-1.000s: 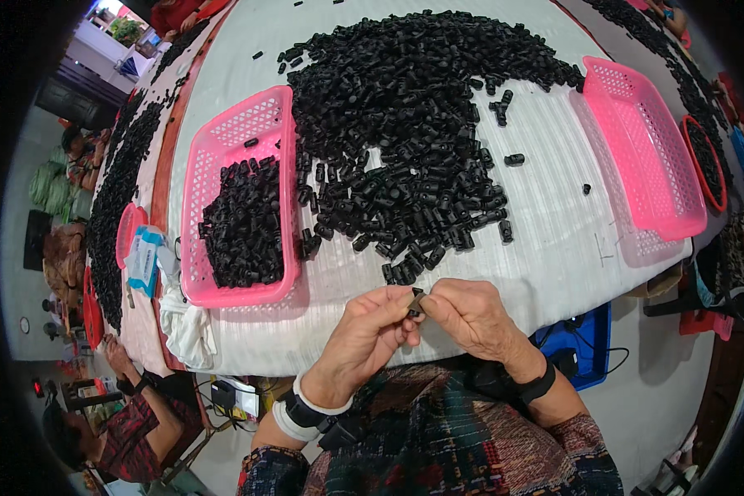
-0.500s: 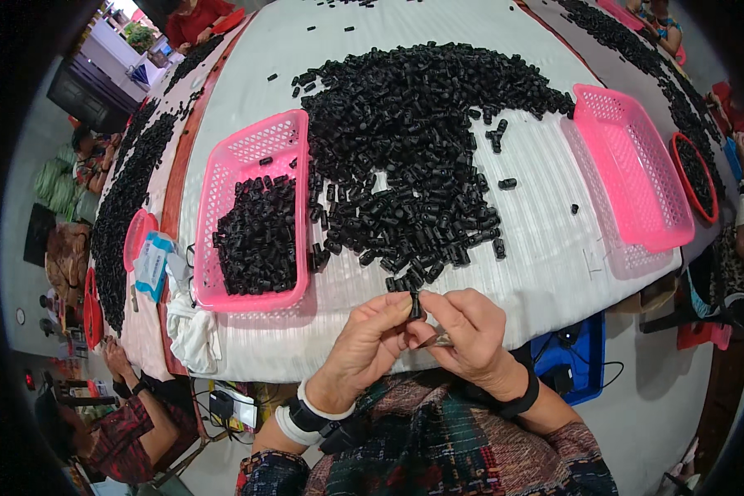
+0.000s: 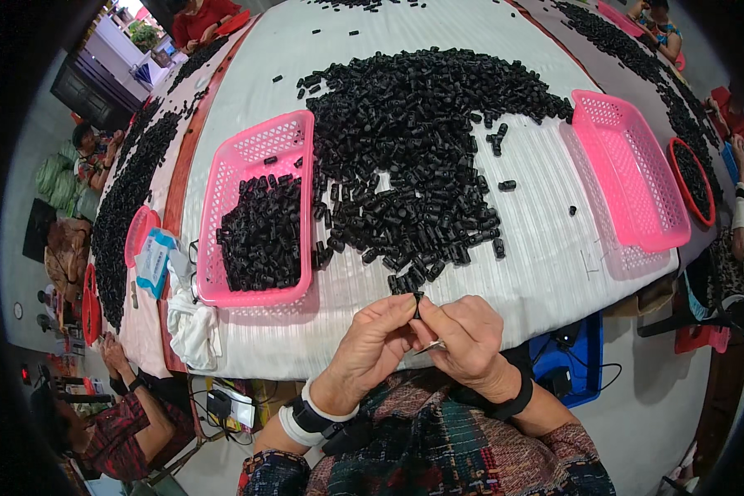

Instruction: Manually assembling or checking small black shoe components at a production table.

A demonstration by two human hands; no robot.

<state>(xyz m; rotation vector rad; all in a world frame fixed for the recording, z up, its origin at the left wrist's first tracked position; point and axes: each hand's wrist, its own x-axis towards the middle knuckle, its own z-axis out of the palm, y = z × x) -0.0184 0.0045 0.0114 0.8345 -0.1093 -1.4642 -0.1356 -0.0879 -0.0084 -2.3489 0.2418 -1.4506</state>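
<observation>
two hands meet just in front of the person's chest, close over the near edge of the table, which seems a sensible place for small fiddly work since the eyes and the supply are both right there. left hand [image 3: 372,343] has its thumb and fingertips pinched shut on a small black piece [image 3: 417,306], held upright at the fingertips so that its end faces the other hand. right hand [image 3: 463,335] is closed too, its fingers curled around a thin metal tool [image 3: 432,347] whose shiny tip pokes out toward the left hand; the fingertips also touch the black piece, so both hands steady it between them. neither grip has any slack that i can see. just beyond the hands, touching distance away, the big heap of black pieces [image 3: 422,149] spreads across the white table [image 3: 546,264], its nearest stragglers almost under the fingers, likely so a fresh one can be picked without reaching. left of the heap sits a pink basket [image 3: 293,132] partly filled with the same pieces, close on the left hand's side. right of the heap a second pink basket [image 3: 632,169] holds nothing that shows. farther off, other people sit round more dark heaps along the table's edges.
</observation>
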